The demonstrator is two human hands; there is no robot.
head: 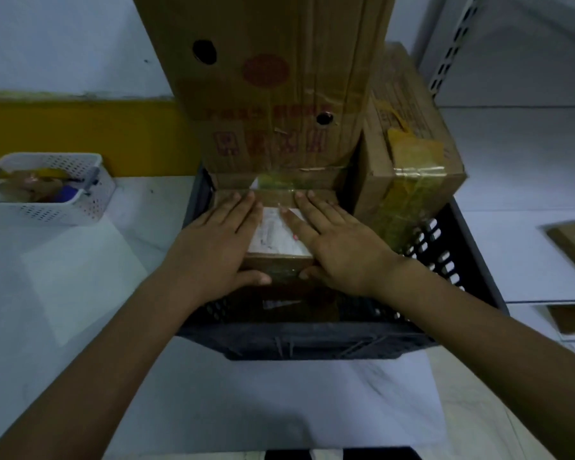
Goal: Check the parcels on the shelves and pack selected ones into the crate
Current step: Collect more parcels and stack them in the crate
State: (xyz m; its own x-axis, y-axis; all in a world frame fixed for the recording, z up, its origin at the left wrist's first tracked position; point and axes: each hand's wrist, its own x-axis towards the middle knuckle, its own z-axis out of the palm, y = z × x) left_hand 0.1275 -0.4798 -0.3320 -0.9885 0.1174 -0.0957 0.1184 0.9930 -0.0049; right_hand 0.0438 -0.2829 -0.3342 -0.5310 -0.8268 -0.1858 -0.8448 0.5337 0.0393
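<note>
White tabletop (80, 277) carries a black crate (312, 340). In it, left hand (213, 247) and right hand (342, 250) press a small parcel (279, 240) down, fingers (243, 207) straight. Packing step, likely; next, seat it against the tall box (273, 94) at twelve o'clock.

The white table (10, 277) carries a black crate (306, 340) and, left, a white basket (63, 210).

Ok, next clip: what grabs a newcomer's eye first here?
The left hand and right hand lie flat on a small labelled parcel in the dark crate. Behind it a tall cardboard box stands upright, a taped box at its right. A white basket sits far left.
</note>
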